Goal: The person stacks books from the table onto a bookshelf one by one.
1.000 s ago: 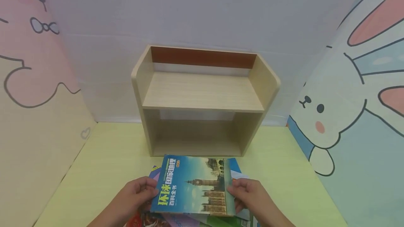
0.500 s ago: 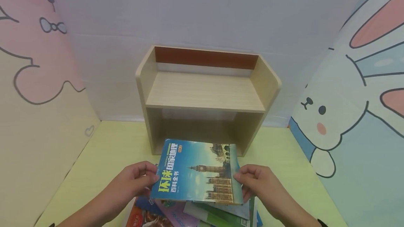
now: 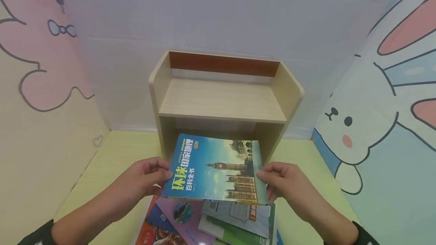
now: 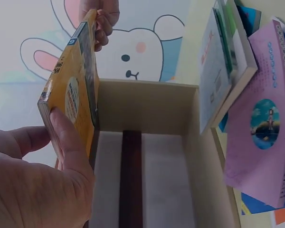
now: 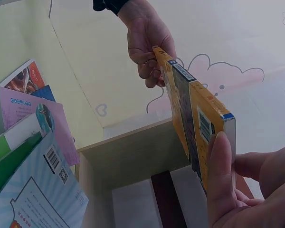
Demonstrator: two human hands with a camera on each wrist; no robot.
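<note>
Both hands hold a blue book (image 3: 214, 169) with a clock tower on its cover, tilted above a pile of books. My left hand (image 3: 150, 177) pinches its left edge, thumb on top. At the right edge, my right hand (image 3: 281, 180) pinches it the same way. In the left wrist view the book's yellow back cover (image 4: 73, 90) shows between the left fingers and the far hand. The right wrist view shows a barcode on the yellow back (image 5: 204, 123), with the right thumb and fingers on the book's edge. Behind the book stands a wooden two-level shelf (image 3: 223, 99).
Several books lie in an overlapping pile below, among them a purple book (image 3: 180, 214), a light blue book (image 3: 238, 214) and an orange-red book (image 3: 153, 233). They rest on a pale yellow table (image 3: 102, 184). Walls with cartoon drawings flank the table left and right.
Both hands have lifted the blue book up and away from the pile, toward the shelf's lower opening. More of the books underneath now shows.
</note>
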